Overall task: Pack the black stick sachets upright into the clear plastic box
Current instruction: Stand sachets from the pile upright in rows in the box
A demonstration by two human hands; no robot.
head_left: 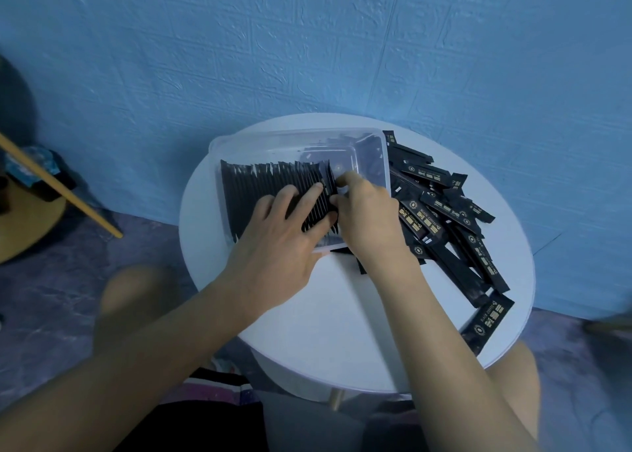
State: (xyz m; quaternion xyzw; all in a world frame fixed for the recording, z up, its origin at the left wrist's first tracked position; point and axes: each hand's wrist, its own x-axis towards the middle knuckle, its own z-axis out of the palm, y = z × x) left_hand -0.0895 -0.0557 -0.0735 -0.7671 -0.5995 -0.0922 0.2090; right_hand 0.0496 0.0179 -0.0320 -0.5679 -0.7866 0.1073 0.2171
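Your left hand [273, 243] has its fingers spread and nearly straight. It presses flat on the tops of the glossy black stick sachets [253, 191], which stand upright in a row inside the clear rectangular plastic box [294, 137]. Your right hand [367, 219] is just beside it with the fingers curled. Its thumb and forefinger pinch one black sachet [330, 180] at the right end of this row. The row fills the left part of the box, and in the right part you see the transparent bottom. The box sits on the round white table [335, 315], which looks smooth and matt. To the right, a loose heap of flat sachets with gold print [441, 212] lies against the box wall. Behind the table is a blue embossed wall [307, 41].
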